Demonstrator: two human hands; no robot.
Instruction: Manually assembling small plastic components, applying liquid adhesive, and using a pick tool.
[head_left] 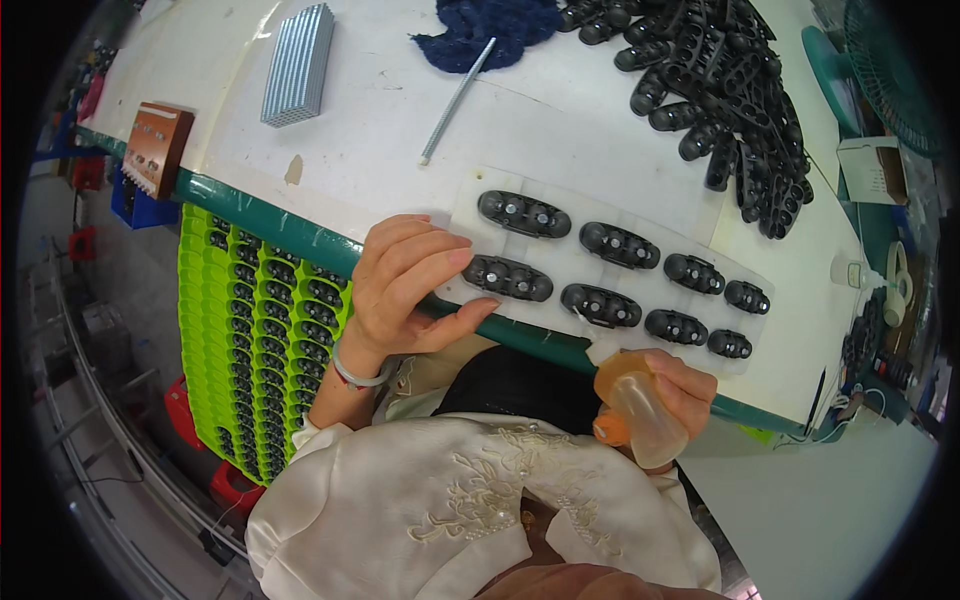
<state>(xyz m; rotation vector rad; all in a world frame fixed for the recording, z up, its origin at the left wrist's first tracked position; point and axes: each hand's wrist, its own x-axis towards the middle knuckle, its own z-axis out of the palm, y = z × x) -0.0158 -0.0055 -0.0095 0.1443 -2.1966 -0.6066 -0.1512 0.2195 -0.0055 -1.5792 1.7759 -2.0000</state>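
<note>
At the near side of the table, a white plate carries eight black oval parts in two rows, four far and four near.

Left hand: fingers curved, thumb apart, at the left end of the leftmost near part. Whether the fingertips press on it cannot be told. Right hand: grasps a translucent amber squeeze bottle; its white nozzle points far and left, close to the second near part from the left. Tip contact and liquid flow cannot be confirmed.

The step in hand appears to be dispensing. Recommended practice:

1. Steady the plate with the left hand; keep its fingers out of the nozzle's path.
2. Align the tip with the intended spot before applying pressure.
3. Squeeze lightly and evenly; excess could run onto the plate.
4. Release pressure before shifting between parts, to limit drips.
5. Follow each row in order, so that no part is missed.
</note>
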